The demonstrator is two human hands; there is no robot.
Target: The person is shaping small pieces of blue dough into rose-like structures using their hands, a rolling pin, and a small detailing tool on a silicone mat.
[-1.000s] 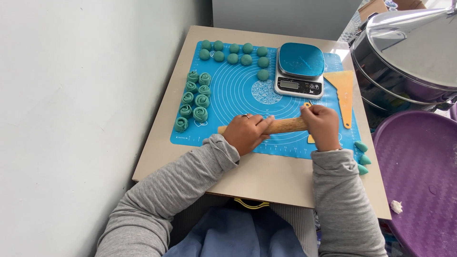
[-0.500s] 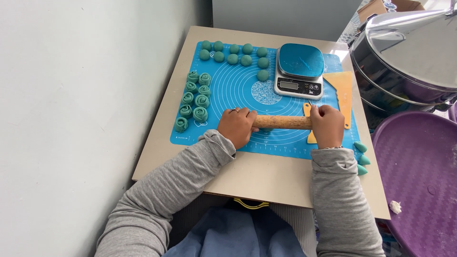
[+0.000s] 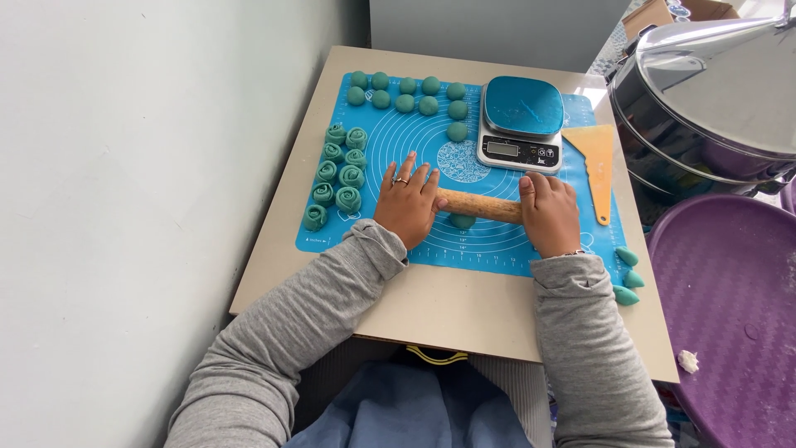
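Soft, even daylight fills the scene, brightest at the upper right, where glare whitens the steel pot lid [image 3: 730,75] and the far corner of the worktop [image 3: 590,83]. Shadows are faint, and focus stays sharp throughout with little edge distortion.

Beige table [image 3: 464,311] under blue mat [image 3: 497,249] (three teal dough pieces [image 3: 628,276] beside)

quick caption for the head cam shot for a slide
Both hands, left hand and right hand, press a wooden rolling pin over teal dough on a blue mat.
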